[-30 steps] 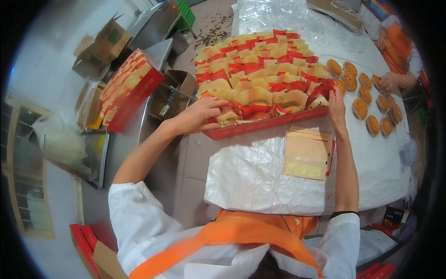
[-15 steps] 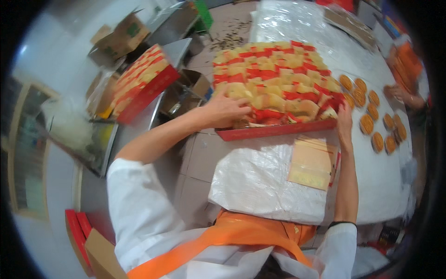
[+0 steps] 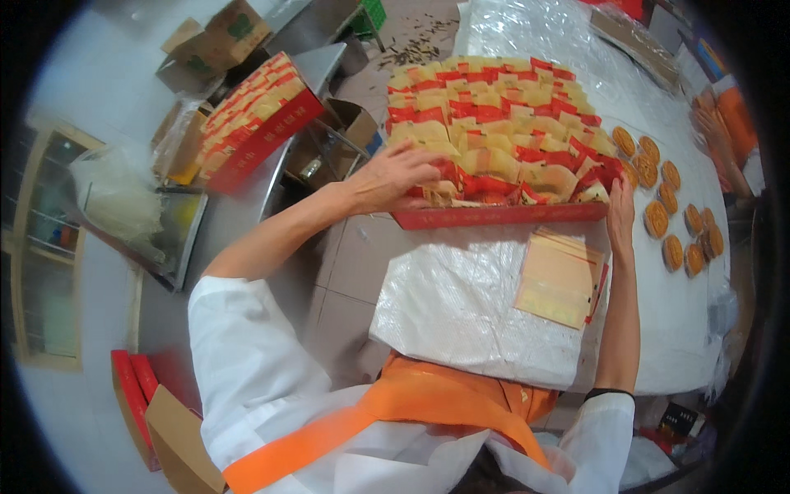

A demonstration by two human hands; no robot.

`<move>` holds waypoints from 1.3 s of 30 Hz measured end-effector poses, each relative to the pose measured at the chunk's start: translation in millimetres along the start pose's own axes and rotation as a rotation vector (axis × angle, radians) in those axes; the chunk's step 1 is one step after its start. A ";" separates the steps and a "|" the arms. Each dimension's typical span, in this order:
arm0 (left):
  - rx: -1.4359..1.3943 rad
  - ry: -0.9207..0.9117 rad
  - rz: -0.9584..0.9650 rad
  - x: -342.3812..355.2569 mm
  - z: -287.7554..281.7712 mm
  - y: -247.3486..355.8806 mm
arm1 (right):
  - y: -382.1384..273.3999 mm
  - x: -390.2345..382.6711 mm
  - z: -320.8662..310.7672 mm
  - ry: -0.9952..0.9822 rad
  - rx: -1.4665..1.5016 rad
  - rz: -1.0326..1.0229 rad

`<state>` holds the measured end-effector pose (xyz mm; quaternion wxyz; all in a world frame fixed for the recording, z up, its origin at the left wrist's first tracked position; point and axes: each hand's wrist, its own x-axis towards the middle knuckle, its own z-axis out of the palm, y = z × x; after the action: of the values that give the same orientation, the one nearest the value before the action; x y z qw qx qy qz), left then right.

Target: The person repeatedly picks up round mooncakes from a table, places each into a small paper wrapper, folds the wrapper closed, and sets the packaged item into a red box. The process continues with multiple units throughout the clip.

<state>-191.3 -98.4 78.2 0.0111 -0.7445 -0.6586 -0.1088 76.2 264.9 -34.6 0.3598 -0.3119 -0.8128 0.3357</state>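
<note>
A shallow red box [image 3: 502, 216] stands in front of me, packed with rows of cream-and-red paper packets [image 3: 485, 136]. At its near left corner, my left hand [image 3: 397, 177] reaches over the rim with bent fingers around a packet. The thumb side is low by the corner, and the fingertips are partly hidden among the packets. My right hand [image 3: 621, 210] grips the near right corner, its fingers along the side of the box. Just below the box's front wall lies a stack of flat cream paper bags [image 3: 559, 276] on the white plastic-covered table [image 3: 461, 309].
Several round golden pastries [image 3: 656, 221] lie right of the box. Another person's hands [image 3: 720, 144] show at the far right. To the left, a second filled red box [image 3: 263, 136] sits on a metal table, near open cardboard boxes [image 3: 218, 45]. Red cartons [image 3: 136, 403] stand lower left.
The whole view has shifted, so the box and tables appear slightly higher. My left hand stays at the near left corner, its fingers slightly rearranged. My right hand keeps its hold.
</note>
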 end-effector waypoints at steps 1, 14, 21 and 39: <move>0.034 0.020 -0.003 -4.2 0.3 1.3 | -9.6 -2.2 -3.8 -0.022 0.020 -0.002; 0.067 0.303 -0.151 -12.9 32.3 -5.9 | -247.9 -96.6 91.3 -0.538 0.252 -0.650; 0.058 0.383 -0.156 -13.7 32.2 -3.5 | -262.2 -66.3 125.2 -1.189 -0.516 -0.435; -0.107 0.440 -0.333 -2.7 44.4 -38.0 | -243.3 -36.6 193.9 -1.311 -0.344 -0.404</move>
<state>-222.4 -88.9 29.6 0.0965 -0.5840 -0.7471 -0.3025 -122.4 34.1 39.0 -0.2028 0.0591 -0.9456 0.2476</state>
